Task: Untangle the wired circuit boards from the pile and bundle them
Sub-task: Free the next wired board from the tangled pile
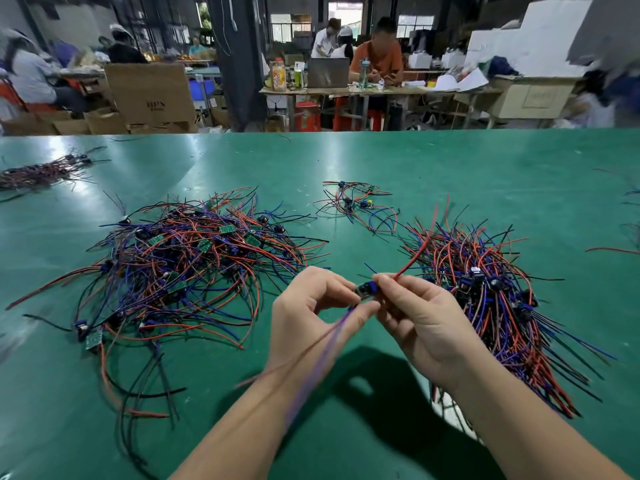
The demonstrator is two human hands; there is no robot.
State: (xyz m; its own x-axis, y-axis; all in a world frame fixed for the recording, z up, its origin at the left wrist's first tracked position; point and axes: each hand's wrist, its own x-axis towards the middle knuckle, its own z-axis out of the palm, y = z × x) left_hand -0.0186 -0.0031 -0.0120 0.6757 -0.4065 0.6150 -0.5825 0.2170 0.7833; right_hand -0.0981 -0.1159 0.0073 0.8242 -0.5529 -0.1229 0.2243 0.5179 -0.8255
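**Head view.** One wired circuit board [366, 289] is held above the green bench [450, 168] at the centre of the view, between two hands. The left hand [308, 306] pinches the board's left end between curled thumb and forefinger. The right hand [419, 317] pinches its right end, from which one red wire [420, 249] rises toward 1 o'clock. One blurred blue-violet wire [320, 358] trails from the board toward 7 o'clock, over the left forearm, with a reddish wire beside it.

Four groups of wired boards lie on the bench, all with red, blue and black leads:
- a large tangled pile [187, 265] at 9 o'clock from the hands, with small green boards showing in it;
- a roughly aligned bundle [495, 299] at 3 o'clock, just beside the right hand, its wire ends fanning toward 5 o'clock;
- a small cluster [360, 206] at 12 o'clock, apart from both larger groups;
- a far heap [38, 173] at 10 o'clock, at the left edge.
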